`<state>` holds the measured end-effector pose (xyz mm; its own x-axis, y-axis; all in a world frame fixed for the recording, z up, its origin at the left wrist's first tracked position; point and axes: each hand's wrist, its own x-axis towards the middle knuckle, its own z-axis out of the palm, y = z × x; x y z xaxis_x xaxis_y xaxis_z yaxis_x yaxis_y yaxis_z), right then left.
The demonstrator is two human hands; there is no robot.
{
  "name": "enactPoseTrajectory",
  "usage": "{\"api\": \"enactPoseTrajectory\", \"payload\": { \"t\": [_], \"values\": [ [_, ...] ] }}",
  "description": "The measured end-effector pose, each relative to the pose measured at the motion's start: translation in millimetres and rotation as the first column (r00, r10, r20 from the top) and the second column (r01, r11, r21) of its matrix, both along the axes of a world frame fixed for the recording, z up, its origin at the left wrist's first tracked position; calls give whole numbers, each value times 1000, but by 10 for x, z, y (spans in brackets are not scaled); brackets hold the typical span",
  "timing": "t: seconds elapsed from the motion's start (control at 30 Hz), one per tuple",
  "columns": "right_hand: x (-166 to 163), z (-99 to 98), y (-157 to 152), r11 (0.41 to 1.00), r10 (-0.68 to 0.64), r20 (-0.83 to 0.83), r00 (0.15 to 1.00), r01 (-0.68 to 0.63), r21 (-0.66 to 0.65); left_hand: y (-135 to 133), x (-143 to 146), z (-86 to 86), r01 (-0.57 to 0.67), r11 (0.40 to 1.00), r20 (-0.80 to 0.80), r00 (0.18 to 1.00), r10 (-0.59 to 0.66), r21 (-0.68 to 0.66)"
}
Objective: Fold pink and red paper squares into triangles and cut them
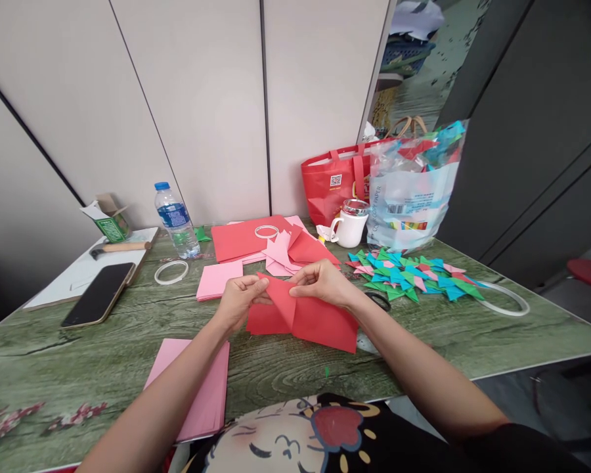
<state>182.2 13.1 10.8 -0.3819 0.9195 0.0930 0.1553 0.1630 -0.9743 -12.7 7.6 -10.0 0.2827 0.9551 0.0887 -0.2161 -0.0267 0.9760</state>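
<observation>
Between my two hands is a sheet of red paper [325,323], creased, with a folded flap standing up at its left part. My left hand [241,299] pinches the flap's upper left edge between thumb and fingers. On the other side, my right hand [320,282] pinches the paper near its top. Just behind lie folded pink paper pieces [278,255] and a stack of red sheets [241,240]. A small stack of pink squares [220,277] is beyond my left hand, and a larger pink stack [204,394] lies under my left forearm.
Folded colourful paper pieces [408,276] lie heaped at right beside a white ring [507,299]. Behind them stand a white mug [352,226], a plastic bag [408,197] and a red bag [322,187]. At left are a water bottle [177,223], a phone [98,295] and a hammer [123,247].
</observation>
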Motion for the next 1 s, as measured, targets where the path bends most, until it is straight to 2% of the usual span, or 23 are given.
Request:
{"api": "enactPoseTrajectory", "payload": {
  "t": [0.17, 0.7, 0.87, 1.0],
  "values": [
    [12, -20, 12, 999, 29, 17, 999, -30, 26, -5, -14, 13, 4, 1000, 27, 1000, -3, -27],
    [-3, -17, -6, 997, 66, 34, 997, -67, 27, -14, -4, 8, -103, 992, 53, 993, 107, -73],
    [22, -33, 18, 999, 31, 45, 998, -33, 38, 9, -37, 16, -13, 998, 48, 999, 15, -56],
    [31, -44, 33, 999, 27, 46, 999, -29, 42, 10, -40, 12, 63, 996, -30, 997, -65, -56]
  ]
}}
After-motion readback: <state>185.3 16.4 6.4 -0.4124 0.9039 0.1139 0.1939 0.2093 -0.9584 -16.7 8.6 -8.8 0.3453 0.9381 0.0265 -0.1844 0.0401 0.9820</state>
